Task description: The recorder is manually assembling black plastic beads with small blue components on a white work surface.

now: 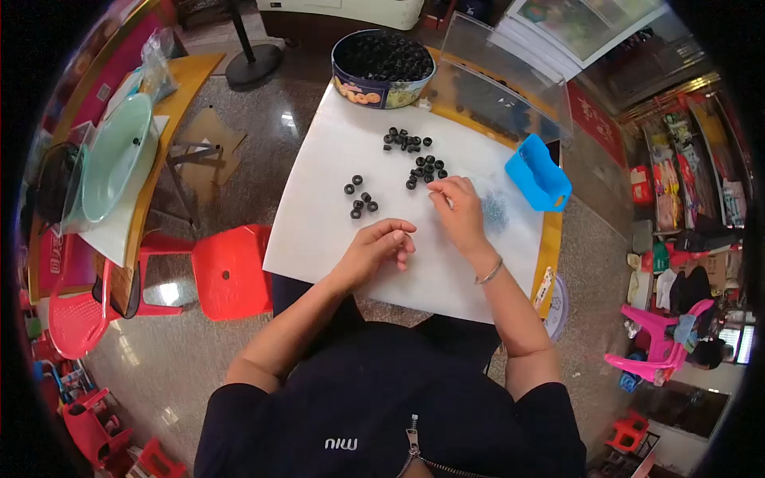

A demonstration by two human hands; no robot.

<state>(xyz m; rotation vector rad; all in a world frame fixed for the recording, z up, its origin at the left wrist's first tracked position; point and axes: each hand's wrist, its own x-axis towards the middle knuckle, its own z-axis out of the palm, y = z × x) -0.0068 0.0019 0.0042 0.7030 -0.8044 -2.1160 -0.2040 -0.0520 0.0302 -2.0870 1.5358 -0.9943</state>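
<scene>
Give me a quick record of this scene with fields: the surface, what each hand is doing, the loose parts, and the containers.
surface: white sheet on a table
left hand: curled, resting on the sheet, contents not visible
right hand: fingertips pinched beside the nearest black rings, any held piece too small to tell
loose parts: small black rings in three clusters; pile of tiny grey pieces right of the right hand
containers: round tin full of black rings at the far edge; blue plastic basket on the right
</scene>
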